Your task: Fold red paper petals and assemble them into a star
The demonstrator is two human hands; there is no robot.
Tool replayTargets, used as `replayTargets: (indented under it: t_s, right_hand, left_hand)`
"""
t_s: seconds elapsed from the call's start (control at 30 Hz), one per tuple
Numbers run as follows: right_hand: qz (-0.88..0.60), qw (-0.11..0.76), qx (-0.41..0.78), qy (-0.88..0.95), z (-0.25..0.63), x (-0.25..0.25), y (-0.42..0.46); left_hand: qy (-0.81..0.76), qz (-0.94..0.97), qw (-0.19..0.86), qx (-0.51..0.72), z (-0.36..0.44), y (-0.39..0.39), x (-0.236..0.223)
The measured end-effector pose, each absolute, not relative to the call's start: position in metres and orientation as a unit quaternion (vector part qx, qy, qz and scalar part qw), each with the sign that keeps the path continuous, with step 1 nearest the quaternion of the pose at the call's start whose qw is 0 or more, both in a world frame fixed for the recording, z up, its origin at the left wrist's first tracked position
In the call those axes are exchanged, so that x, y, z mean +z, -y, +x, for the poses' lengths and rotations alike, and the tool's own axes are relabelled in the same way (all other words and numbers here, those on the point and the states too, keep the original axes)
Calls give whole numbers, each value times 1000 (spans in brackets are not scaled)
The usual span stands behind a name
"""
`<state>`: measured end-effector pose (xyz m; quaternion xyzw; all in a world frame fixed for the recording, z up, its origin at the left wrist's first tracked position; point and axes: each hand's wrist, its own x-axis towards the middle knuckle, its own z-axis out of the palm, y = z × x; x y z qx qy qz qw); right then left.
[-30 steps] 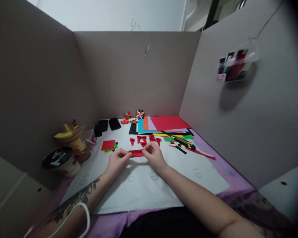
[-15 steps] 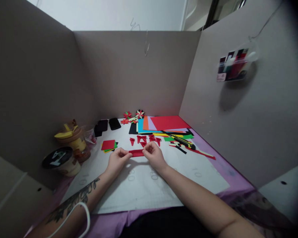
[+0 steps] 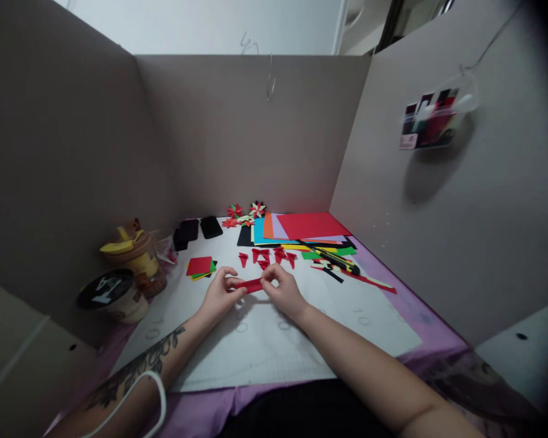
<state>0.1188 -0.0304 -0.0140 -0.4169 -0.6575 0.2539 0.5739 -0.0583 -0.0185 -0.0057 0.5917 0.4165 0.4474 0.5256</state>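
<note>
A narrow folded strip of red paper (image 3: 254, 285) is stretched between my two hands, just above the white sheet. My left hand (image 3: 221, 292) pinches its left end between thumb and fingers. At the other end, my right hand (image 3: 283, 290) grips the paper with thumb and forefinger; the fingertips hide that end. Beyond the hands lie several small folded red paper pieces (image 3: 260, 255). Left of them rests a stack of square papers (image 3: 200, 266), red on top with green, yellow and black edges showing.
Coloured sheets (image 3: 308, 226) are piled at the back right, with a yellow-black utility knife (image 3: 335, 260) and paper scraps (image 3: 331, 273) in front. Folded paper stars (image 3: 257, 210) and a black phone-like object (image 3: 210, 227) sit at the back. Tubs (image 3: 119, 295) line the left; grey walls enclose the table.
The red strip has tilted, its right end now higher. My left hand has shifted slightly right and its fingers have lifted and spread a little. My right hand stays nearly in place.
</note>
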Motion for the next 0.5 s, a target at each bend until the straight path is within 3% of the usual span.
replayTargets:
  t_s: [0.33, 0.5]
  right_hand:
    - [-414, 562, 237, 676, 115, -16, 32]
    - [-418, 498, 167, 742, 108, -16, 33]
  left_hand:
    - [-442, 654, 444, 424, -59, 17, -12]
    - [-445, 714, 365, 399, -60, 21, -11]
